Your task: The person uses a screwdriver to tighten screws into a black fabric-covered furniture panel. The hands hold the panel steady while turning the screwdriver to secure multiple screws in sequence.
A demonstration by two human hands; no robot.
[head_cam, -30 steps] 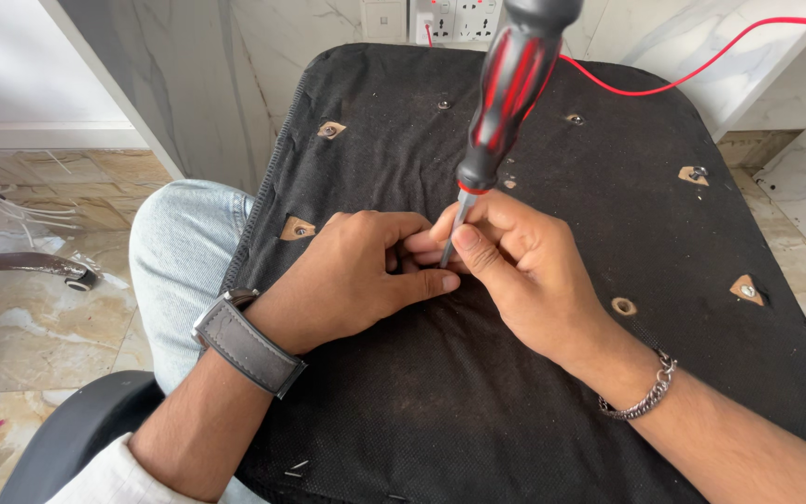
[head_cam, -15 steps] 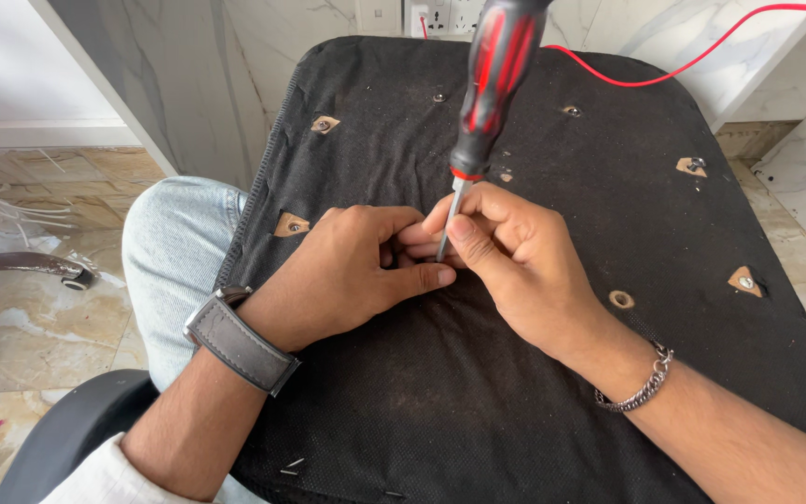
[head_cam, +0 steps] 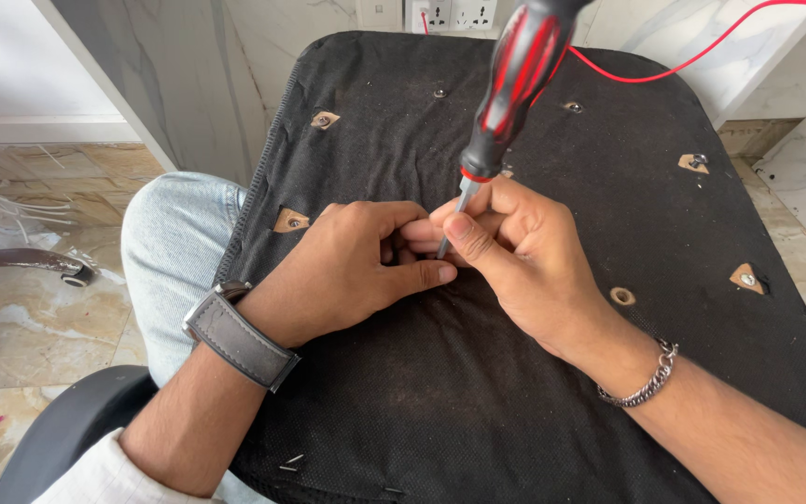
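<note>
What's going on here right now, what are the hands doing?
A person has a black fabric-covered panel resting on their lap. The right hand pinches the shaft of a red and black screwdriver, tip down on the panel. The left hand rests against it, fingers at the tip. Several cut-outs with screws show in the fabric.

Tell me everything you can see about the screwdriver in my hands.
The screwdriver has a thick black handle with red stripes, a red collar at its base and a slim grey metal shaft. It stands nearly upright, its handle leaning toward the upper right and cut off by the frame's top edge. The right hand pinches the shaft; the left hand closes in beside the tip, which is hidden between the fingers, over the black fabric-covered panel.
</note>
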